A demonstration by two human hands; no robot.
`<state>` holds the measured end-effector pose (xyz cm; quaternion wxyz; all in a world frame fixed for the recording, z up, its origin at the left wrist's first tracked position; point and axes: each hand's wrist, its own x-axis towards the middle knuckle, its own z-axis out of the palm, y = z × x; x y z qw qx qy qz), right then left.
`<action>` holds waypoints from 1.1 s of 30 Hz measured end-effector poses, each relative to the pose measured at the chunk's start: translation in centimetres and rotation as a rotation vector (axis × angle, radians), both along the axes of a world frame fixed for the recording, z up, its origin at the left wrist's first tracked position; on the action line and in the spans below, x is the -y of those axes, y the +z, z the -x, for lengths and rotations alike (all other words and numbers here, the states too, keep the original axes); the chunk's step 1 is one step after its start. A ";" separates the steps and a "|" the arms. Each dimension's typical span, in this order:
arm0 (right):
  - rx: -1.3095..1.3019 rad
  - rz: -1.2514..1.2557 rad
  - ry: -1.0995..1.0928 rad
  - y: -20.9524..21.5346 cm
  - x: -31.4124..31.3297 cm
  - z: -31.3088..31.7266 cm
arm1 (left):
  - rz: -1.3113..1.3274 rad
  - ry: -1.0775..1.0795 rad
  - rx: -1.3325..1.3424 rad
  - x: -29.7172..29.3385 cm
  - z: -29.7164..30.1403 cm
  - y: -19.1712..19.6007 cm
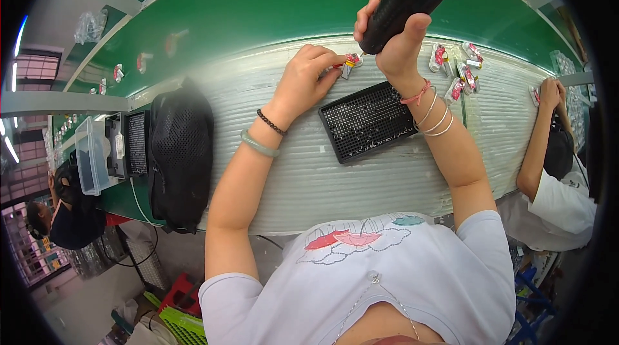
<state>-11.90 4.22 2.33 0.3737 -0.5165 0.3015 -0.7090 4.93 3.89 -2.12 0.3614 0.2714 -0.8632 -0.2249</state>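
My right hand (400,48) is wrapped round a black electric screwdriver (412,0), which slants down to the left with its thin bit lowest. Just under that bit lies a small red-and-white part (353,59) with a yellow and silvery piece on it. My left hand (311,74) pinches this part at its left side against the ribbed mat. Between my forearms sits a black tray (364,122) with a grid of holes, small screws standing in some of them. Whether the bit touches the part is too small to tell.
Several similar red-and-white parts (454,74) lie right of my right hand. A black bag (180,158) stands at the left, beside another gridded tray (137,143) and a clear plastic bin (91,155). A co-worker's hands (551,92) work at the far right. A green raised surface runs along the back.
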 end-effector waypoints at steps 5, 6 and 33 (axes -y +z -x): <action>0.005 0.011 0.019 -0.3 0.1 -0.3 | -0.022 0.008 -0.021 -0.1 0.0 0.0; 0.004 0.016 0.028 -0.5 0.1 -0.4 | -0.023 0.008 -0.021 -0.1 0.0 0.0; -0.122 -0.092 0.081 3.4 -4.0 -1.8 | 0.002 0.014 -0.070 0.0 0.0 -0.4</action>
